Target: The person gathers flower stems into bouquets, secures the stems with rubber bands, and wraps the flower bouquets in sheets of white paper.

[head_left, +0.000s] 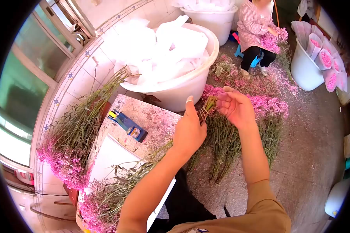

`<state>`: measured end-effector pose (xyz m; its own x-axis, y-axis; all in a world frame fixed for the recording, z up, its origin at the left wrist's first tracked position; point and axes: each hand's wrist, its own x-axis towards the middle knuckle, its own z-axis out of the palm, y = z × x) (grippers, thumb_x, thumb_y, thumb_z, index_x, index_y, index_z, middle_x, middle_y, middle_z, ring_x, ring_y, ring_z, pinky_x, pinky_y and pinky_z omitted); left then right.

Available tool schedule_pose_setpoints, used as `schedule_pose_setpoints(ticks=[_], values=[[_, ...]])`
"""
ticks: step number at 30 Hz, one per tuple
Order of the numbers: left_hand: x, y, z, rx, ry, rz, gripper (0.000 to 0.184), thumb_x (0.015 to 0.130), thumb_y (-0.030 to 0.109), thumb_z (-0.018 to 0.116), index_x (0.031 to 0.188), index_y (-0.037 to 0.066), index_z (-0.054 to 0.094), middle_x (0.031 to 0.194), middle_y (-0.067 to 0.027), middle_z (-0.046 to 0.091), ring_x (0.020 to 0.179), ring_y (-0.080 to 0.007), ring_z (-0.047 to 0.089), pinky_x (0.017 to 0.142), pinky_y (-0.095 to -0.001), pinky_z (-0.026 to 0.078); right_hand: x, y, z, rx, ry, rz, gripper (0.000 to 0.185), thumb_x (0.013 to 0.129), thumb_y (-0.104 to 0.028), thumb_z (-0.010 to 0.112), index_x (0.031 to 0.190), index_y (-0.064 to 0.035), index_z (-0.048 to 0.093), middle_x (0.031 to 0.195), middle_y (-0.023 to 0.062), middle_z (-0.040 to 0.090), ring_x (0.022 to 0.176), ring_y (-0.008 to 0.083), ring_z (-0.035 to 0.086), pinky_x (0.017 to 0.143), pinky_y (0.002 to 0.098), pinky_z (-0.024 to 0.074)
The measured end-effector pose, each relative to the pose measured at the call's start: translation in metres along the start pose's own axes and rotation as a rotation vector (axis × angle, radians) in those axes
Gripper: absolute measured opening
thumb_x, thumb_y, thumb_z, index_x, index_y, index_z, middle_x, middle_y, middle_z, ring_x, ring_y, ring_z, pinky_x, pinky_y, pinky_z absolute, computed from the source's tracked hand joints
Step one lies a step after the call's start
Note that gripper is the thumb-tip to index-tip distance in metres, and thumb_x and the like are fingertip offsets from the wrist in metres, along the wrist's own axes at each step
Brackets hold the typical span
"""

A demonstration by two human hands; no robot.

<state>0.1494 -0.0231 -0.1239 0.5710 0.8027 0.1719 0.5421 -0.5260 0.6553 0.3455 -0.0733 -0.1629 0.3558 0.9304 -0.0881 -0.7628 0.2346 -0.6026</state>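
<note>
My left hand (pixel 188 131) is closed around a bunch of pink flowers, thumb raised. The cut stem ends (pixel 210 104) point up and away, and a thin pale band seems to circle them. Under my left forearm the bunch runs back to its small pink blossoms (pixel 99 207) over the table's near end. My right hand (pixel 236 108) is beside the stem ends, palm facing them, fingers loosely bent and apart; whether its fingertips touch the stems I cannot tell.
On the speckled table (pixel 159 118) are a blue tape dispenser (pixel 129 126) and a white sheet (pixel 114 155). More flowers (pixel 77 139) lean at left; others (pixel 229 143) lie on the floor. A white tub (pixel 175 91) holds wrapping. A seated person (pixel 256 27) handles flowers near wrapped bouquets (pixel 326 58).
</note>
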Motion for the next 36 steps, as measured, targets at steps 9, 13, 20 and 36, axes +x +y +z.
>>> schedule_pose_setpoints(ticks=[9, 13, 20, 36], values=[[-0.007, -0.013, 0.0, -0.108, 0.065, 0.301, 0.088, 0.082, 0.005, 0.071, 0.154, -0.002, 0.02, 0.099, -0.0253, 0.069, 0.088, -0.0465, 0.069, 0.075, -0.0522, 0.055, -0.093, -0.007, 0.098, -1.68, -0.344, -0.407, 0.032, 0.087, -0.007, 0.072, 0.117, -0.0068, 0.064, 0.104, 0.0086, 0.074, 0.089, 0.0175, 0.072, 0.078, 0.0322, 0.0571], [-0.01, -0.006, -0.018, -0.03, 0.024, 0.185, 0.088, 0.082, 0.007, 0.074, 0.155, -0.002, 0.024, 0.107, -0.0258, 0.068, 0.096, -0.0462, 0.068, 0.085, -0.0502, 0.054, -0.106, 0.017, 0.055, -1.019, 0.051, -0.652, 0.034, 0.096, -0.018, 0.066, 0.128, -0.0047, 0.06, 0.117, 0.0151, 0.072, 0.106, 0.0252, 0.072, 0.083, 0.0356, 0.0578], [-0.116, -0.03, -0.046, -0.104, -0.002, 0.321, 0.061, 0.083, 0.014, 0.074, 0.137, -0.001, 0.049, 0.112, -0.0223, 0.065, 0.105, -0.0453, 0.062, 0.092, -0.0507, 0.05, -0.073, 0.14, -0.019, -0.437, 0.128, -0.025, 0.062, 0.099, -0.027, 0.068, 0.148, 0.0024, 0.045, 0.142, 0.0163, 0.057, 0.129, 0.027, 0.058, 0.097, 0.0406, 0.0537], [-0.584, -0.155, -0.13, -1.508, 0.574, -0.896, 0.061, 0.1, 0.019, 0.067, 0.149, -0.004, 0.039, 0.135, -0.0201, 0.061, 0.123, -0.0303, 0.061, 0.103, -0.0433, 0.052, -0.132, 0.326, 0.276, -1.208, -0.687, -0.184, 0.037, 0.104, -0.03, 0.06, 0.117, 0.0036, 0.069, 0.108, 0.0095, 0.072, 0.101, 0.0156, 0.063, 0.093, 0.0304, 0.0477]])
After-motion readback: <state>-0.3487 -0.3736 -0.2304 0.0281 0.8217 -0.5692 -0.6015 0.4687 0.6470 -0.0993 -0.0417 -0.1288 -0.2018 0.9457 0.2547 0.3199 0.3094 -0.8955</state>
